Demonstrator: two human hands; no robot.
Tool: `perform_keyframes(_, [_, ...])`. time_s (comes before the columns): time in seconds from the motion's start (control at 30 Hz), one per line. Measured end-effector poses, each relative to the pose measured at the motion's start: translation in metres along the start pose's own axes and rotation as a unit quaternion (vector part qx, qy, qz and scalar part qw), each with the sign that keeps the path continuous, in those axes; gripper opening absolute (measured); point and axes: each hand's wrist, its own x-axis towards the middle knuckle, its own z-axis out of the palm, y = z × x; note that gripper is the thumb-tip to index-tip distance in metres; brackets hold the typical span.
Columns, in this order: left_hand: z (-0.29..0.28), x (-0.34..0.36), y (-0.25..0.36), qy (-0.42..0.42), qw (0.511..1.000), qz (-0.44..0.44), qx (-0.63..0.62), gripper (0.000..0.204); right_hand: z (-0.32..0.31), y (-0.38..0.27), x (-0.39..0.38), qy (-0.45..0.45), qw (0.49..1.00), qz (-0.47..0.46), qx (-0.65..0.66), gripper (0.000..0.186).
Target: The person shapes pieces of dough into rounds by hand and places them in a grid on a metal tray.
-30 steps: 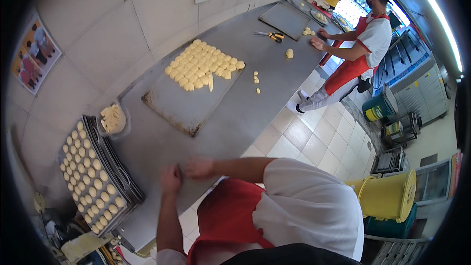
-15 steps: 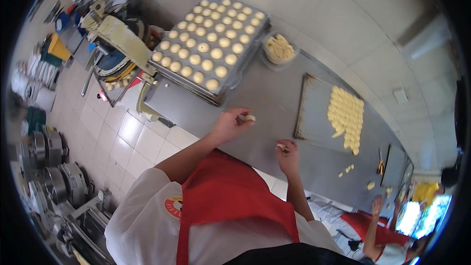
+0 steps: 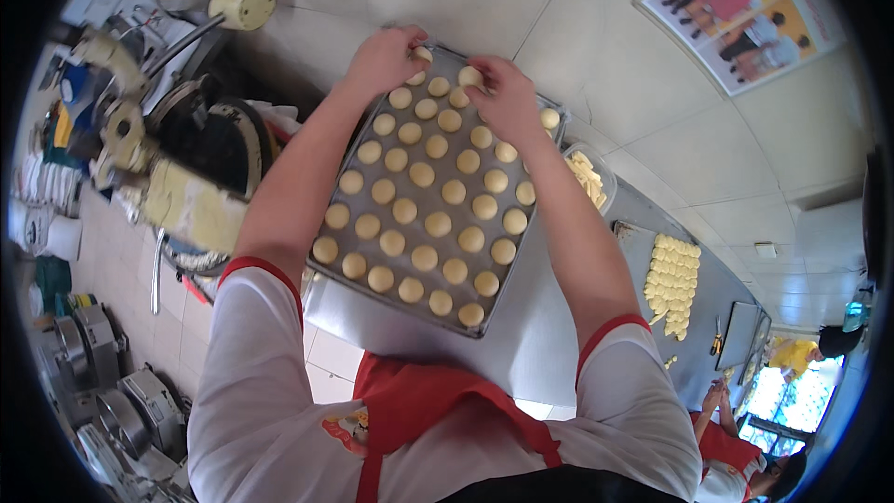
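round pale dough balls (image 3: pixel 438 224) fill tray (image 3: pixel 372 293).

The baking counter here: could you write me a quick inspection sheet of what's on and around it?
Surface: steel counter, running along a tiled wall.
Job's things: metal tray of round dough balls in rows; more dough pieces on a board further along.
Clutter: small tub of dough strips beside the tray.
Hands: left hand and right hand at the tray's far end, each touching a ball.
Cables: nothing seen.
Surroundings: dough machine to the left; poster on the wall; co-workers at the counter's far end.
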Motion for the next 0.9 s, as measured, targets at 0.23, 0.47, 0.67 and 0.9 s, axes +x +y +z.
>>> perform_keyframes(0.23, [0.034, 0.052, -0.043, -0.119, 0.988, 0.049, 0.091, 0.039, 0.053, 0.053, 0.068, -0.118, 0.967, -0.026, -0.226, 0.034])
perform_keyframes(0.47, [0.029, 0.068, -0.057, -0.171, 0.978, 0.090, 0.076, 0.031, 0.053, 0.045, 0.074, -0.170, 0.926, -0.008, -0.338, 0.038])
perform_keyframes(0.67, [0.028, 0.074, -0.049, -0.187, 0.976, 0.095, 0.061, 0.032, 0.052, 0.042, 0.074, -0.184, 0.914, 0.025, -0.360, 0.039])
perform_keyframes(0.9, [0.009, 0.032, -0.077, -0.033, 0.994, -0.015, -0.099, 0.037, 0.038, 0.019, 0.017, 0.063, 0.986, -0.044, -0.151, 0.038])
